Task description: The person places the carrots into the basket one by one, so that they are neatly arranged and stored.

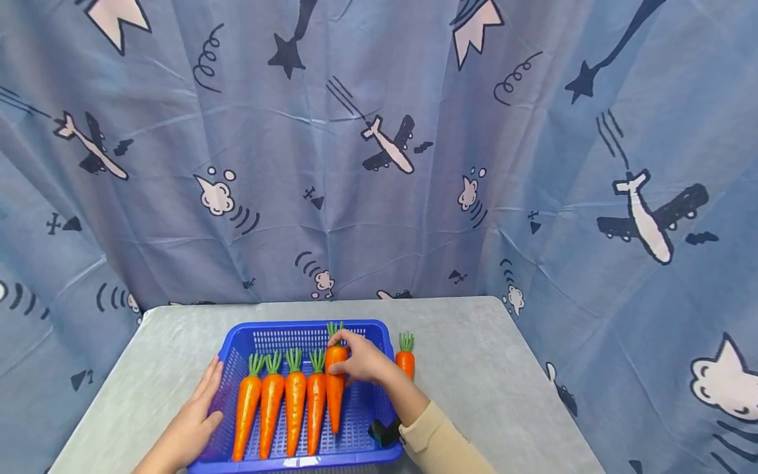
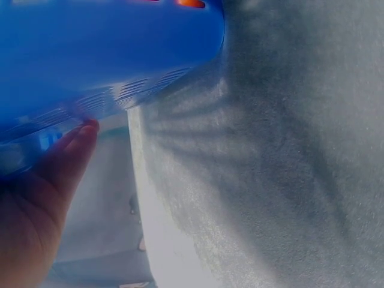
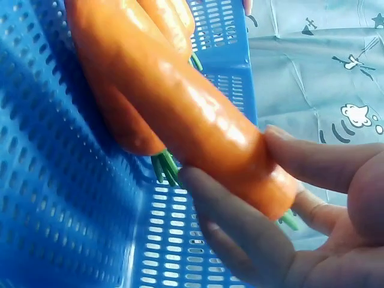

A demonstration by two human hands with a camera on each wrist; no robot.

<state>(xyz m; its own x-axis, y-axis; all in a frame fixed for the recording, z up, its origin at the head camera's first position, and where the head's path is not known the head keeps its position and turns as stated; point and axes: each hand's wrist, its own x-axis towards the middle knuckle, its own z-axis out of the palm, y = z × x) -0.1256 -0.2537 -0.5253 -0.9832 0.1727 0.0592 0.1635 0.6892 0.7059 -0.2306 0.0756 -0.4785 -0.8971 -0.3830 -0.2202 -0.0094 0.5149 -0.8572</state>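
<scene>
In the head view a blue plastic basket (image 1: 308, 463) holds a row of orange carrots with green tops, one of them the leftmost carrot (image 1: 247, 408). My right hand (image 1: 362, 359) pinches another carrot (image 1: 335, 388) near its leafy end, at the right of that row. The right wrist view has this carrot (image 3: 198, 120) between thumb and fingers, tilted, with the basket's perforated wall (image 3: 36, 150) behind. With fingers straight, my left hand (image 1: 192, 418) rests against the basket's left side. In the left wrist view, part of that hand (image 2: 42, 210) touches the basket's outer wall (image 2: 108, 54).
One more carrot (image 1: 405, 361) lies on the pale tabletop (image 1: 468, 382) just right of the basket, partly hidden by my right forearm. A black wrist device (image 1: 385, 432) sits at the right cuff. Blue printed curtain (image 1: 331, 217) hangs behind the table.
</scene>
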